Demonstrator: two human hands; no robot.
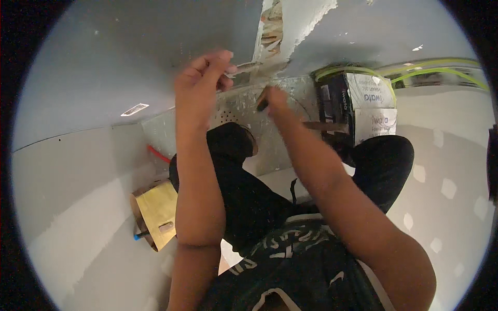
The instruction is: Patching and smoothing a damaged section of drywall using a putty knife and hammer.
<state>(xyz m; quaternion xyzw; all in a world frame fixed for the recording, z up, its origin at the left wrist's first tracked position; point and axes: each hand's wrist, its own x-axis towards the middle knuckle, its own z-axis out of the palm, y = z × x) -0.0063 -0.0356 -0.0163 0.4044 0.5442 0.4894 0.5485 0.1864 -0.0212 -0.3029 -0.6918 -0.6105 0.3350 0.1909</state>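
Observation:
My left hand (204,78) is raised by the grey wall, its fingers pinched round the end of a thin pale strip (247,68). The strip points toward a gap torn in the wall's surface (271,31), with ragged white edges and brown material inside. Just below the gap and to the right, my right hand (275,99) is closed on a dark-handled tool (262,102). Motion blur and the fingers hide the rest of that tool, so its kind does not show.
A black and white box (371,88) stands at the right, beside yellow-green cables (436,70). A brown bar (327,126) lies in front of it. A yellow pouch (157,210) is at the lower left, near a red rod-like piece (158,153). My bent legs (249,176) fill the middle.

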